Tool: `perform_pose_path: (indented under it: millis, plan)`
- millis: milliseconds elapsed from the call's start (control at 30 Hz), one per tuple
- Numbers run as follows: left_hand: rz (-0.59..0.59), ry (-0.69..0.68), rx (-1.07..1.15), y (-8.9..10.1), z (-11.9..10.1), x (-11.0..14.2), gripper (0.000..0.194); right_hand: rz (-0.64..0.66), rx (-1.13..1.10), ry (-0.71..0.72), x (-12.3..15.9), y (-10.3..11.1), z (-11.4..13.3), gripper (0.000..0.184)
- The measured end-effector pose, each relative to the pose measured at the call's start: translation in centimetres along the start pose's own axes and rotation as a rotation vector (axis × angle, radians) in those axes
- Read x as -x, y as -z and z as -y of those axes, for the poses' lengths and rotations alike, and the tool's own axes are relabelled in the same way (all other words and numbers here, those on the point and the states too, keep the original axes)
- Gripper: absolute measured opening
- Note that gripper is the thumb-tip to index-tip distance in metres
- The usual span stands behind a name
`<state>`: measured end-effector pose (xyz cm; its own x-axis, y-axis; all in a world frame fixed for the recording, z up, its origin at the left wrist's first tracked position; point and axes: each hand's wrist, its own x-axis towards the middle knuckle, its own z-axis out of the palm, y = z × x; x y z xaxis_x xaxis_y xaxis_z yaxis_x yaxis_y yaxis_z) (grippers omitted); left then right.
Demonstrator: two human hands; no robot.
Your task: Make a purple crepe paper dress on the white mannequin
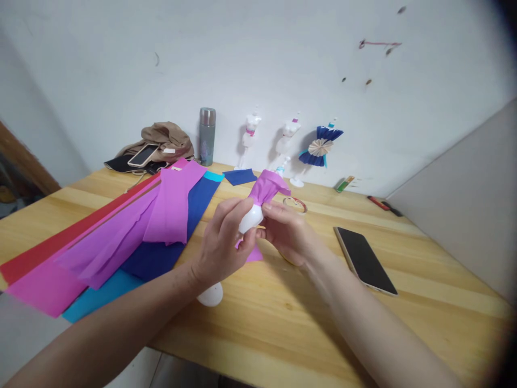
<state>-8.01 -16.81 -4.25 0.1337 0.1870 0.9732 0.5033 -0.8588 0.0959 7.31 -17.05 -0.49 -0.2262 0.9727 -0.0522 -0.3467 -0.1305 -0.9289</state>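
Observation:
Between my hands, tilted above the table, is a small white mannequin (251,217) with purple crepe paper (266,186) wrapped round its upper body. My left hand (224,237) grips its lower part, thumb below and fingers above. With the fingers closed, my right hand (285,226) pinches the gathered edge of the paper at the waist. A bit of turquoise shows at the mannequin's neck, past the paper. The mannequin's round white base (210,295) shows beneath my left wrist; its stem is hidden. Under my hands lies another purple paper piece (254,254).
Crepe paper sheets (165,215) in several colours cover the table's left side. Small mannequins (250,132), one wearing a blue paper dress (321,146), stand along the wall near a thermos (207,137). A phone (365,260) lies right, a tape roll (294,205) behind my right hand.

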Motion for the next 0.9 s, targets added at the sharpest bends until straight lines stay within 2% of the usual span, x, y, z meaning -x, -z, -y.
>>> perform_pose_path:
  millis: [133,367,667,767,900]
  plan:
    - [-0.010,0.044,0.026,-0.2,0.1,0.1,0.053,0.008,0.000,-0.004,0.0,0.2,0.0,0.032]
    - [0.062,0.201,0.145,-0.4,0.4,0.9,0.057,0.000,0.064,0.017,-0.2,0.6,-0.1,0.029]
    - [0.222,0.572,0.350,0.0,0.3,0.2,0.062,0.038,0.036,0.094,-0.2,0.4,-0.5,0.035]
    - [0.259,0.587,0.289,0.0,0.3,-0.1,0.061,0.060,0.045,0.115,0.0,0.0,-0.6,0.039]
    - [0.234,0.543,0.196,-0.2,0.4,0.3,0.074,0.077,0.084,0.141,0.4,-0.6,-0.7,0.044]
